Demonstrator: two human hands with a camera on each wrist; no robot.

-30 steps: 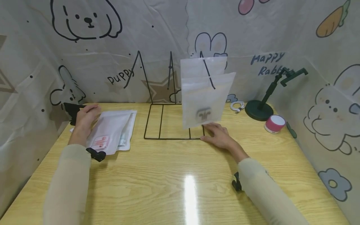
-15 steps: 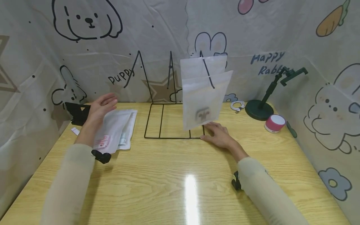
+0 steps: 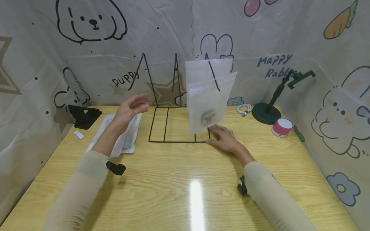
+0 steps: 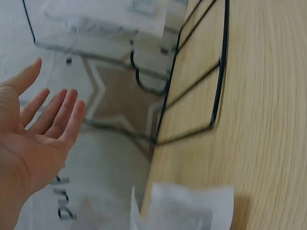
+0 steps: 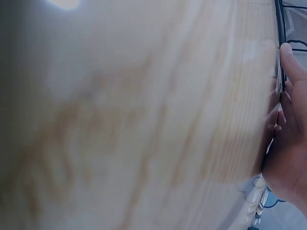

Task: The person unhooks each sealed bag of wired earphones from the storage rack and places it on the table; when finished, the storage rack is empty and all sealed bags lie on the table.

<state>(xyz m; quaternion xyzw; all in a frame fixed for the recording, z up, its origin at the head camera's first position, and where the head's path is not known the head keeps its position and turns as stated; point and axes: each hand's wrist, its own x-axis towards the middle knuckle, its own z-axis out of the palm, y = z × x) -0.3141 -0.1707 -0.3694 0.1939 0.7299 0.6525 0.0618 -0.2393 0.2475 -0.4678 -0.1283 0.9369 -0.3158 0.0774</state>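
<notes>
My left hand (image 3: 127, 110) hovers above the left side of the table with its fingers extended and nothing in them; the left wrist view also shows its open palm. Beneath that arm lie white zip bags (image 3: 131, 128), partly hidden by it. A black wire display rack (image 3: 164, 125) with upright hooks stands at mid-table. From its right hook hangs a translucent white bag (image 3: 206, 99) with a small greyish item showing through near the bottom. My right hand (image 3: 224, 138) holds the front right corner of the rack's base, thumb at the front bar.
A black folding stand (image 3: 85, 117) and a small white stick (image 3: 78, 134) lie at the far left. Back right are a coiled white cable (image 3: 244, 109), a dark green phone stand (image 3: 266, 112) and a pink round container (image 3: 282, 127). A printed curtain (image 3: 162, 25) borders the table.
My left hand has left the area by the black stand and swung right, over the zip bags toward the rack. The hanging bag has turned slightly. My right hand stays at the rack's base.
</notes>
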